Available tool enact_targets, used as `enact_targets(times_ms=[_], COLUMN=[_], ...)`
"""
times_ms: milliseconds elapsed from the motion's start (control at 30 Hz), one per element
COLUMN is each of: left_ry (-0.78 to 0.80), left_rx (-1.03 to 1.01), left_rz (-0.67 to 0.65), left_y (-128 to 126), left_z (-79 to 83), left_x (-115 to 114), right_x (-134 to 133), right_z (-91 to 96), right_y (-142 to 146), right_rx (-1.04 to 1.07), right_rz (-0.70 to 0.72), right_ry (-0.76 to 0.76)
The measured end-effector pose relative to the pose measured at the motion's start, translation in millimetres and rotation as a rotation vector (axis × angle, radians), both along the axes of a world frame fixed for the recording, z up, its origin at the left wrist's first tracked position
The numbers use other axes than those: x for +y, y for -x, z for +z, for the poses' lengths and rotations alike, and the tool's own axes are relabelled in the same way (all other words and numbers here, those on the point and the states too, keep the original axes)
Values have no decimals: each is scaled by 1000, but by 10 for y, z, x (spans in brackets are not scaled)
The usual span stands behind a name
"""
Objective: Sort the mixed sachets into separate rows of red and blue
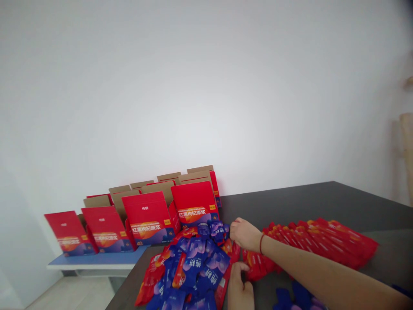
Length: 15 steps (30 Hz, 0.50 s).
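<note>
My right hand (245, 234), a thin red band at its wrist, reaches in from the right. Its fingers are curled closed at the right edge of a heap of blue sachets (196, 262) and red sachets (151, 275); what they grip is hidden. Lower down, my left hand (240, 286) is by the table's near edge with thumb and forefinger apart, beside the heap and close to red sachets (256, 265). I see nothing held in it. A long overlapping row of red sachets (322, 241) lies beyond my right forearm.
Several open red cartons (145, 215) with brown inner flaps stand in rows at the left, some on a blue-topped table (106, 259). More blue sachets (298, 297) lie under my right forearm on the dark table (290, 200). A white wall (206, 94) rises behind.
</note>
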<state>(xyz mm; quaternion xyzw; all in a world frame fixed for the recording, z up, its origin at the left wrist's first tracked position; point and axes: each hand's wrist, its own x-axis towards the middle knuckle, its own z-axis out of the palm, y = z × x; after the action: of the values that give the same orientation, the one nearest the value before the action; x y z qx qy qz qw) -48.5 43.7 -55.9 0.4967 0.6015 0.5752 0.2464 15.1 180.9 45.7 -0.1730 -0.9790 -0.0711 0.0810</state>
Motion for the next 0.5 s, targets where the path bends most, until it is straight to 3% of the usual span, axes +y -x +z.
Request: enact_targets(times_ms=[133,233,400,500], left_ry=[-76,-110,-178,-171], left_rx=[-148,-319,-587,-709], left_rz=[46,99,146,83], left_y=[47,116,213,218], left_z=[27,164,410,460], left_x=[34,19,-52,-75], right_x=[-135,-241,-435,-551], right_z=[176,221,115,0], right_y=[-55,-70,-51,-35], right_rx=[139,209,235,255], right_rz=[-153,-303,-364,-352], right_ry=[66,181,434,554])
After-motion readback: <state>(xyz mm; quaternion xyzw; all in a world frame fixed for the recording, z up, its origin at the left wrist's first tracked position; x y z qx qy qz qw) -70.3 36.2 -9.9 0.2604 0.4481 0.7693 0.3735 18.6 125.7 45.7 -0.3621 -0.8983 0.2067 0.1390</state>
